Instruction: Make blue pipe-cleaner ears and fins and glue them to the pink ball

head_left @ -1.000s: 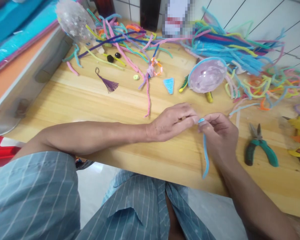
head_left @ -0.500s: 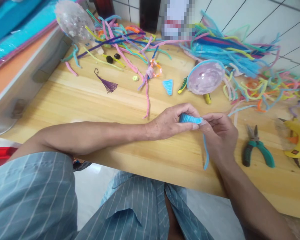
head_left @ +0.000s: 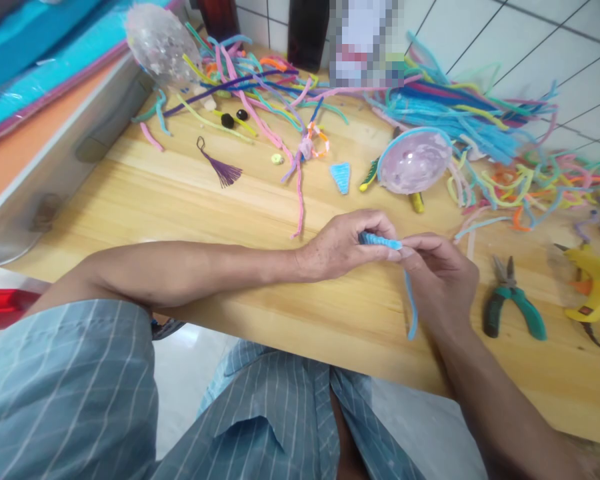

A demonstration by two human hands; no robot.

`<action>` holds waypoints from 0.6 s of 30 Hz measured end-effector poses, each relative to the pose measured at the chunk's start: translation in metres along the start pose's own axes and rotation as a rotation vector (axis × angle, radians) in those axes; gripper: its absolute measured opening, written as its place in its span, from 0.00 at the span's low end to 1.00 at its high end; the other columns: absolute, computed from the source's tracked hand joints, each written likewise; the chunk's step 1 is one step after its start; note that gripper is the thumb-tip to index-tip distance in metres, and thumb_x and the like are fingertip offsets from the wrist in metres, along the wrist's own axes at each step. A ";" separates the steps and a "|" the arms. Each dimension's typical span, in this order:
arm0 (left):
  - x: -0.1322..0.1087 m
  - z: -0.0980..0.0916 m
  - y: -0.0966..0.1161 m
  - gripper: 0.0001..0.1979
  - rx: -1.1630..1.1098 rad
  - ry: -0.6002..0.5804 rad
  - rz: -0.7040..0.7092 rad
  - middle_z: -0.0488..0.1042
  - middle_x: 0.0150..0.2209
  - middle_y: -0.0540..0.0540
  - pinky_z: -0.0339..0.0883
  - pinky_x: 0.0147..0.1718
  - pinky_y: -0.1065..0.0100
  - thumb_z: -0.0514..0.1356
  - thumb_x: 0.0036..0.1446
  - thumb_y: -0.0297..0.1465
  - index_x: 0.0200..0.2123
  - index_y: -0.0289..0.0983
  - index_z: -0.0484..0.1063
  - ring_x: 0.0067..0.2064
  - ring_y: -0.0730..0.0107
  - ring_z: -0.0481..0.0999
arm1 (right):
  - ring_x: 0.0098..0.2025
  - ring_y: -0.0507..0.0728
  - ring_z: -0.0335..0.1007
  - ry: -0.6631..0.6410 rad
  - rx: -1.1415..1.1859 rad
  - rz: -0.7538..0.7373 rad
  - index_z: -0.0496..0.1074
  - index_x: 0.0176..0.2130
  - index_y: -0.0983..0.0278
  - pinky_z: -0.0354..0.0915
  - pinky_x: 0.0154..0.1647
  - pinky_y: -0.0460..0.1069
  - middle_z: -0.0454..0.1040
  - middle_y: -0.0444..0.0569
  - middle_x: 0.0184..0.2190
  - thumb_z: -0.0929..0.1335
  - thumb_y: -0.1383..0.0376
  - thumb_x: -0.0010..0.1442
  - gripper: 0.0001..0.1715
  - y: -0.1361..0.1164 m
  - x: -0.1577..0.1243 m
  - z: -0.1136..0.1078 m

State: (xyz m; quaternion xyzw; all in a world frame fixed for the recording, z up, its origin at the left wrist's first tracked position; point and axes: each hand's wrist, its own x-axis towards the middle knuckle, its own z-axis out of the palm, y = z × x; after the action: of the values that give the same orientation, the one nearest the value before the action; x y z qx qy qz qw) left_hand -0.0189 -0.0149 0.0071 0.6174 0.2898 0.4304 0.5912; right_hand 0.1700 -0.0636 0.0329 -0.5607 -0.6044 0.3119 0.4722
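Left hand [head_left: 343, 245] fingers pinching coiled blue pipe cleaner [head_left: 380, 240], right hand [head_left: 437, 277] pinching its right end, loose tail hanging toward near table edge [head_left: 300, 327], green-handled pliers [head_left: 513, 303] right.

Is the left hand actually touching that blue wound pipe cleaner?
Touching. The head view shows the left hand pinching the blue wound pipe cleaner; the right hand grips its other end.
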 end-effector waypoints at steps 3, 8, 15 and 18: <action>0.002 0.001 0.000 0.23 -0.057 0.004 -0.042 0.77 0.34 0.50 0.68 0.41 0.66 0.77 0.53 0.47 0.34 0.36 0.76 0.38 0.71 0.74 | 0.34 0.57 0.76 -0.029 -0.002 0.027 0.83 0.37 0.56 0.72 0.39 0.53 0.81 0.44 0.31 0.78 0.63 0.60 0.03 0.000 -0.001 -0.001; 0.005 0.002 -0.005 0.25 -0.157 -0.034 -0.058 0.79 0.35 0.50 0.70 0.40 0.67 0.78 0.51 0.48 0.36 0.35 0.76 0.38 0.72 0.76 | 0.31 0.56 0.76 -0.007 0.065 0.153 0.83 0.37 0.57 0.72 0.37 0.52 0.82 0.45 0.29 0.79 0.63 0.59 0.04 0.002 0.004 -0.002; 0.003 0.002 -0.012 0.27 -0.227 -0.059 -0.038 0.81 0.34 0.47 0.72 0.36 0.69 0.74 0.59 0.53 0.41 0.34 0.77 0.34 0.74 0.78 | 0.28 0.54 0.73 0.013 0.047 0.211 0.82 0.34 0.58 0.70 0.35 0.51 0.80 0.43 0.25 0.79 0.62 0.57 0.06 0.004 0.008 -0.003; 0.004 0.001 -0.014 0.28 -0.236 -0.050 -0.037 0.80 0.32 0.48 0.73 0.36 0.69 0.75 0.57 0.54 0.42 0.34 0.78 0.34 0.74 0.78 | 0.28 0.54 0.72 0.002 0.035 0.193 0.81 0.33 0.58 0.69 0.35 0.51 0.79 0.43 0.24 0.79 0.62 0.57 0.05 0.003 0.008 -0.003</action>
State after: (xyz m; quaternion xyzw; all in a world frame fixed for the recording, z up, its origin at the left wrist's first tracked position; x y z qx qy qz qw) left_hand -0.0143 -0.0100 -0.0057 0.5487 0.2336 0.4351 0.6745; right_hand 0.1748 -0.0561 0.0330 -0.6082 -0.5416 0.3659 0.4503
